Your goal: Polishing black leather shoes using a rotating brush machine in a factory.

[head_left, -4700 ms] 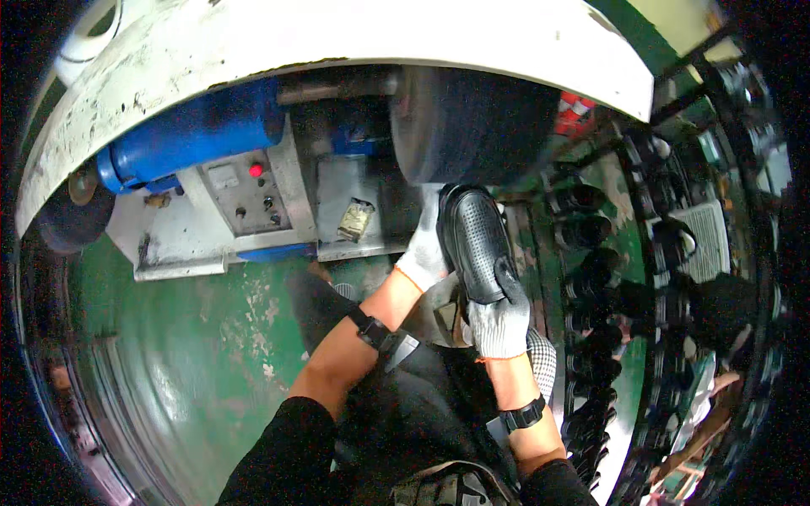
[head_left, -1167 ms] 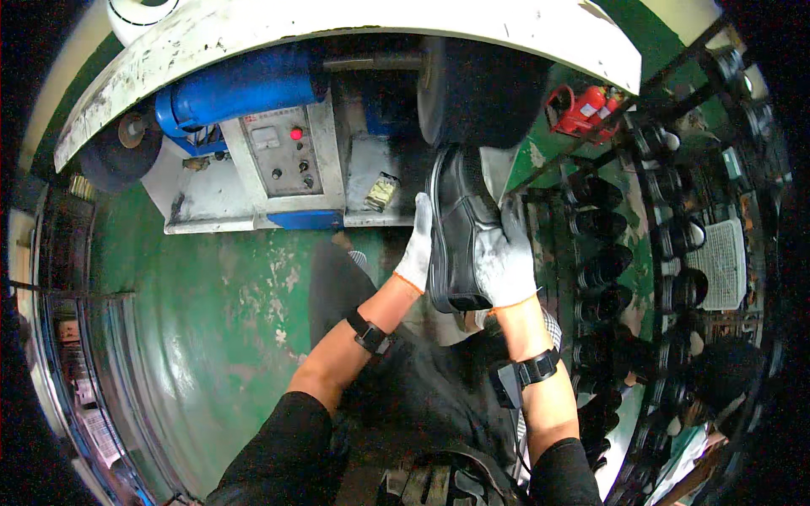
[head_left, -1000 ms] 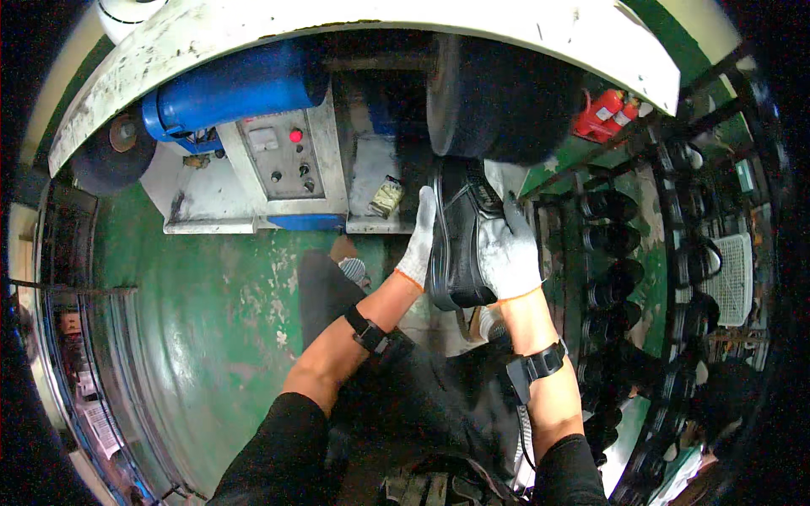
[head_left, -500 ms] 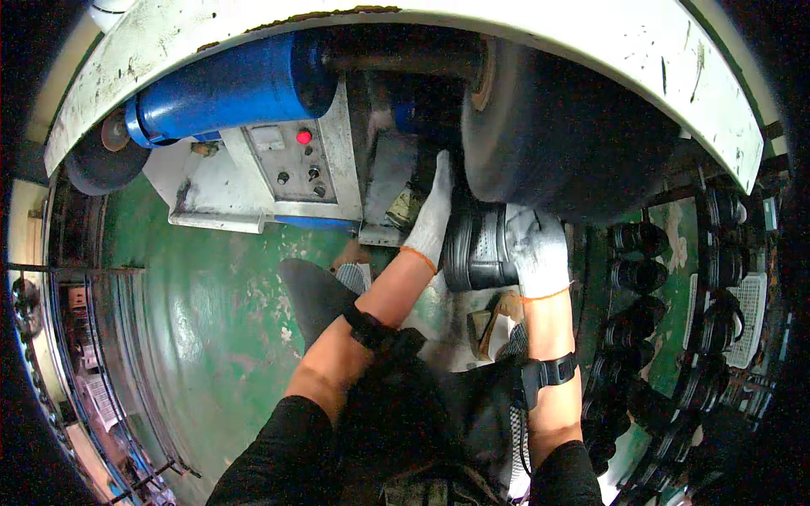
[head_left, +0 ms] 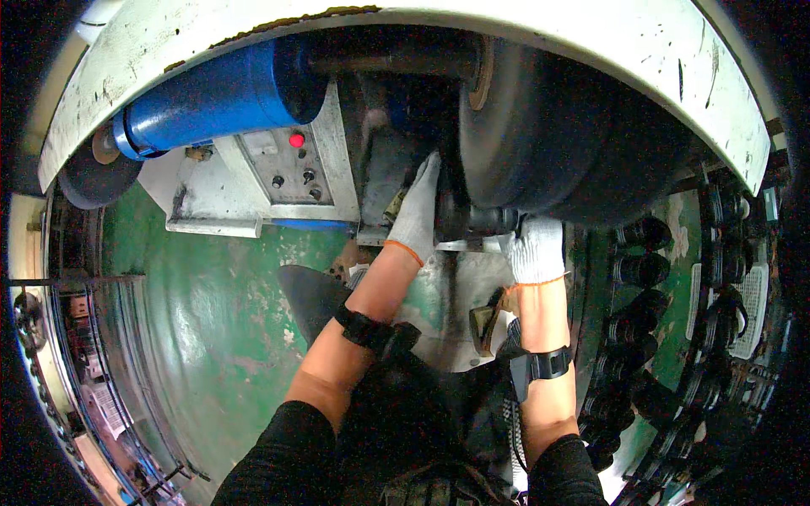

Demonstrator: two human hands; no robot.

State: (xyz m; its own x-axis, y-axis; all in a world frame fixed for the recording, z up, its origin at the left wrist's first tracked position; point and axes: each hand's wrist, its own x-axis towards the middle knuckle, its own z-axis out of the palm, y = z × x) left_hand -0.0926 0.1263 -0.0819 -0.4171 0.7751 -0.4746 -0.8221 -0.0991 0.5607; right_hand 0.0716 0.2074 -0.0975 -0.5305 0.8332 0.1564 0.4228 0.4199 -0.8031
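- Apparently I am leaning in with both arms, wearing a black strapped plastic band (head_left: pixel 363 329) on my left forearm and a matching black band (head_left: pixel 553 364) on my right.
- My left hand, in a white knitted glove with an orange cuff edge (head_left: pixel 414 211), is lying long and flat beside the near-black, glossy shoe (head_left: pixel 489 221); I cannot tell how firmly it is pressing.
- My right hand, gloved alike (head_left: pixel 538 249), is gripping the shoe's right side, its fingertips hiding beneath the wheel.
- The shoe is sitting between my hands, mostly in shadow, right under the broad, dark, drum-shaped wheel (head_left: pixel 540 143); whether they are touching I cannot be sure.
- That wheel is looking blurred, so I am judging that it is spinning and that I am working the shoe's surface against it.
- Next, I am thinking, the move is calling for a steady two-sided hold, an even turn of the shoe, and fingertips well clear.
- Farther off, a grey metal control panel (head_left: pixel 291 164) is standing below a blue cylindrical motor housing (head_left: pixel 202 97).
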